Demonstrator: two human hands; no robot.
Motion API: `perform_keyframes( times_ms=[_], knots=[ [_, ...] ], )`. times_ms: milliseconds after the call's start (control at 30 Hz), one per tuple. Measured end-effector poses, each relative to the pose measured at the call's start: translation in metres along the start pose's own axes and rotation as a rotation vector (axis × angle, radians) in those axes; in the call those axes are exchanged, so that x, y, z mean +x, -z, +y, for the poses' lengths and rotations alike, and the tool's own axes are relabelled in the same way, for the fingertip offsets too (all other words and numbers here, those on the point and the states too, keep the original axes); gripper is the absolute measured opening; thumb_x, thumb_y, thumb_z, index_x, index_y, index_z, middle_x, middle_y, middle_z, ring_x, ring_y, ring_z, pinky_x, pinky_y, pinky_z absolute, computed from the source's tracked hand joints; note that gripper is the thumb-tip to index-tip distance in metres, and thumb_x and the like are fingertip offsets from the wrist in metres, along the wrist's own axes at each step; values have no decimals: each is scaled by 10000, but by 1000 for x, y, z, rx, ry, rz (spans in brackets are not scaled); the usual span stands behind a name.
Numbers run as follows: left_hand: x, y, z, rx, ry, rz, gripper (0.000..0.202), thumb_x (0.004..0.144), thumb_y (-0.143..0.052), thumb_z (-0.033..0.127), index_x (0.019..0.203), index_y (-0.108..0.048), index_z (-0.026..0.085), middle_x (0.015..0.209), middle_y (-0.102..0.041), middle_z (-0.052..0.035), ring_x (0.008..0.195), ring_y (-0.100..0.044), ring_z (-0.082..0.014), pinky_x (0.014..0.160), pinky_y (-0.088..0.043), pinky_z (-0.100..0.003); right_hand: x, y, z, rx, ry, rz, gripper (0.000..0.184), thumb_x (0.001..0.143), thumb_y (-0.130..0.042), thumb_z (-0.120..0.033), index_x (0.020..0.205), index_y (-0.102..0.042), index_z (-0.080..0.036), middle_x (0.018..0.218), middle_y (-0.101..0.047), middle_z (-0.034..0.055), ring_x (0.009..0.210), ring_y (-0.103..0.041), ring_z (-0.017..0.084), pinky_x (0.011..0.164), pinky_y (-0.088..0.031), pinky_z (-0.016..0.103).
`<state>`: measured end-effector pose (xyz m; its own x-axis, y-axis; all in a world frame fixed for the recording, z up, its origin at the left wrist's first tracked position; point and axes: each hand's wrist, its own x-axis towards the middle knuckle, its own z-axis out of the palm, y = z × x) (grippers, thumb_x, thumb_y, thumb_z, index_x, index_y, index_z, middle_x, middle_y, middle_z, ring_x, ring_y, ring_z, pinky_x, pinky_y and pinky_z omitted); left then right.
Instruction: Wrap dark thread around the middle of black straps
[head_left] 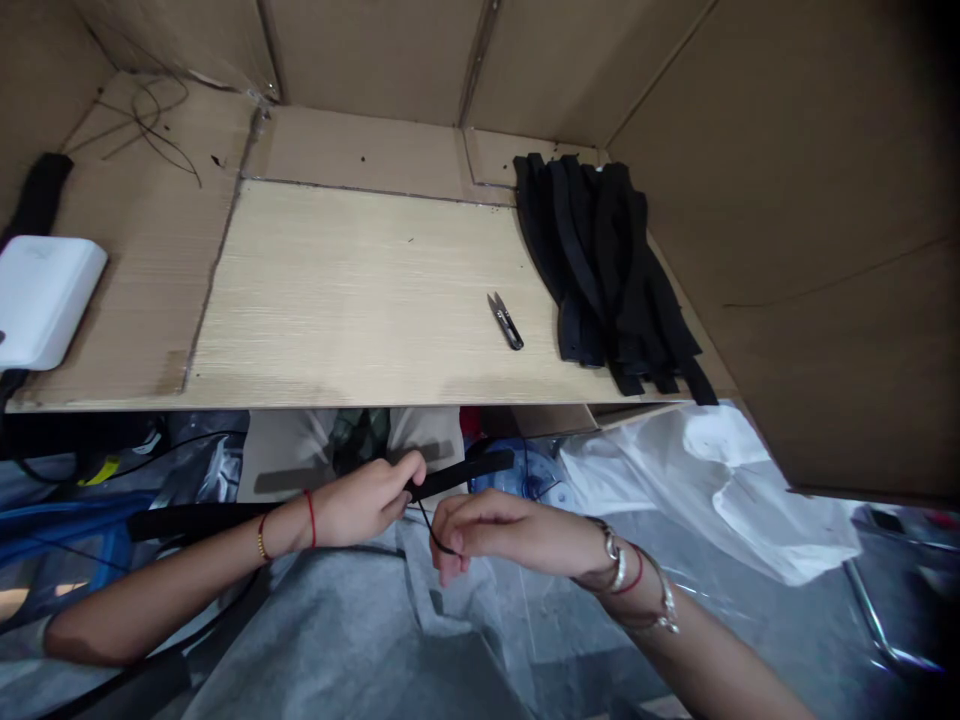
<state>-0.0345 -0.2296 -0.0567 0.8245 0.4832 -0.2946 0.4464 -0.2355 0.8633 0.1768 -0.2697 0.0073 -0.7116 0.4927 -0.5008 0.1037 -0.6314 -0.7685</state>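
Over my lap, my left hand point(375, 500) is closed around a long black fabric strip point(476, 470), whose end sticks out to the right. A thin black cord point(427, 520) runs from beside that grip to my right hand point(487, 532). The fingers of my right hand are pinched on the cord. On the table beyond, a pair of thread snips point(505, 322) lies with its blades pointing away from me. A pile of black strips point(600, 270) rests at the table's right side, some ends hanging over the front edge.
Cardboard walls point(375, 60) enclose the table point(352, 290) at the back and sides. At left are a white box-shaped device point(49, 300) and loose dark threads point(150, 120). White plastic sheeting point(720, 480) hangs below the table at right, near a blue clear water bottle point(536, 475).
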Motion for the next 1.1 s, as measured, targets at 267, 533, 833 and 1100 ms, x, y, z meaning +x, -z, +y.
perform_keyframes(
  times_ms=[267,533,833,1100],
  knots=[
    [11,-14,9,-48,-42,24,230,899,-420,138,1100,-321,190,791,-580,-22,686,-586,-186,608,-416,-290,18,-8,23,172,-49,262,379,887,-529,-558,824,-509,-185,458,-506,-79,315,-298,49,350,-144,210],
    [16,-19,10,-217,-109,-6,274,850,-434,84,1024,-280,229,921,-610,-32,881,-645,-196,772,-506,-324,22,-4,10,43,95,377,297,874,-521,-351,675,-611,-151,558,-470,-21,497,-348,89,465,-198,249],
    [15,-11,12,-475,-27,-191,247,872,-437,108,964,-250,240,779,-556,37,532,-514,-79,488,-429,-227,26,4,-1,74,50,445,248,818,-505,-255,641,-626,-131,504,-437,-33,436,-301,64,435,-157,242],
    [18,-9,4,-535,8,-346,199,933,-441,240,1033,-270,219,702,-591,43,488,-521,-72,464,-417,-208,36,9,-1,176,14,439,220,796,-525,-274,649,-614,-135,501,-432,-57,405,-241,44,395,-122,206]
  ],
)
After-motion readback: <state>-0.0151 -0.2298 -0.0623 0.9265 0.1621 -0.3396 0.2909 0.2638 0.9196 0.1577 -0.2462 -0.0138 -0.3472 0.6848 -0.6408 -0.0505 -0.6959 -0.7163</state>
